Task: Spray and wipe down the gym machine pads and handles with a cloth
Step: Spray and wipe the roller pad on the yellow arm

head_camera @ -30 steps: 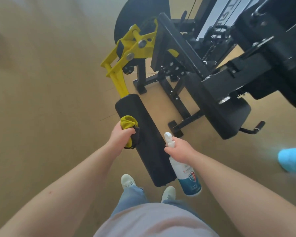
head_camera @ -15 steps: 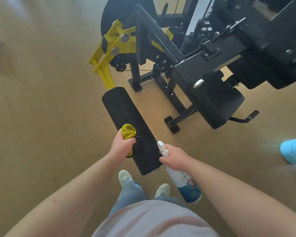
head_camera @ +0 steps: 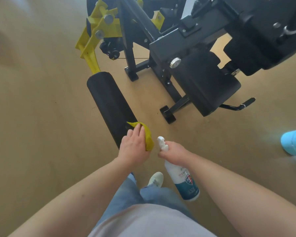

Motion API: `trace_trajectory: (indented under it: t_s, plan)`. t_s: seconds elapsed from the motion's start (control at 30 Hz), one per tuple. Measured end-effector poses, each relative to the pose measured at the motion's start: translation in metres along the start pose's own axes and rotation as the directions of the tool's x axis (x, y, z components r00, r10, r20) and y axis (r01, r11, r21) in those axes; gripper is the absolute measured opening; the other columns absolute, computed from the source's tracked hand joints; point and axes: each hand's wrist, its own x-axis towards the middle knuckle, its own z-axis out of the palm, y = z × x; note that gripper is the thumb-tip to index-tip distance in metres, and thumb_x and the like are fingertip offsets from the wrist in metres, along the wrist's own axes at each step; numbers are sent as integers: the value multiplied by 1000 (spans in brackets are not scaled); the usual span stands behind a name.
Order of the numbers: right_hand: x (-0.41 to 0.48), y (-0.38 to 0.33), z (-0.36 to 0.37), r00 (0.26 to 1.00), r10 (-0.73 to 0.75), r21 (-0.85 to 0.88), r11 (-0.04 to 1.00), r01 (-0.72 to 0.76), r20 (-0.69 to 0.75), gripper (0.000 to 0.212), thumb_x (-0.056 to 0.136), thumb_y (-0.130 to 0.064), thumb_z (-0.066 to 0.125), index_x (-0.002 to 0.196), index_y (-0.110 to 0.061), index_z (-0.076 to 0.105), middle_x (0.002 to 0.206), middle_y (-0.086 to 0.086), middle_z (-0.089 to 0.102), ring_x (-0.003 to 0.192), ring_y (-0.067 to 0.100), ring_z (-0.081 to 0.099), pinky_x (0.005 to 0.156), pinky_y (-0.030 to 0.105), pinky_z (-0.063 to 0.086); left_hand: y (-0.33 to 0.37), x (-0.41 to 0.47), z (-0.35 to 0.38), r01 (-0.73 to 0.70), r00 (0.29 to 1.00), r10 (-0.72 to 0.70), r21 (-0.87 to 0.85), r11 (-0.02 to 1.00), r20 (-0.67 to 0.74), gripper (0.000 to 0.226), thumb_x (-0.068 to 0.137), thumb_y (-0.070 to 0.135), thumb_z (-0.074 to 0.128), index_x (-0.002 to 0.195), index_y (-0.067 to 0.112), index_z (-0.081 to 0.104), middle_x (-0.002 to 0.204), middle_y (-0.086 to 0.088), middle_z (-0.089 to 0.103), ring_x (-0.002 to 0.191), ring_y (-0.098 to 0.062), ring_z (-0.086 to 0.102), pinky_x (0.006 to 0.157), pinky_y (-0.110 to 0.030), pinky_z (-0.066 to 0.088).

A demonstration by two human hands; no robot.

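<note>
Both hands sit near the centre of the frame. The left hand lies with fingers flat, pressing the yellow cloth onto the near end of the black roller pad. Just right of it, the right hand grips the neck of the white spray bottle, whose body hangs toward the lower frame.

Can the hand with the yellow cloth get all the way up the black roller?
Probably yes. The left hand presses the yellow cloth on the roller pad at its near end, and nothing lies along the pad up to the yellow arm. The right hand grips the spray bottle.
</note>
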Motion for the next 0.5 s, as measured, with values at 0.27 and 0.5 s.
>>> trace_trajectory:
  t_s: [0.27, 0.5]
  plan:
    - [14, 11, -6, 995, 51, 70, 996, -45, -87, 21, 91, -32, 61, 107, -21, 55, 99, 4, 65, 84, 21, 61, 67, 34, 45, 15, 4, 40, -297, 952, 241, 368, 881, 191, 72, 94, 59, 34, 148, 11, 38, 167, -14, 15, 123, -31, 36, 97, -43, 29]
    - [33, -3, -9, 984, 128, 175, 979, -105, -126, 17, 93, -31, 60, 106, -21, 57, 97, 1, 64, 86, 19, 61, 67, 33, 44, -20, 37, 43, -440, 895, 350, 410, 799, 277, 70, 92, 66, 28, 145, 24, 44, 161, -13, 29, 116, -30, 40, 90, -43, 29]
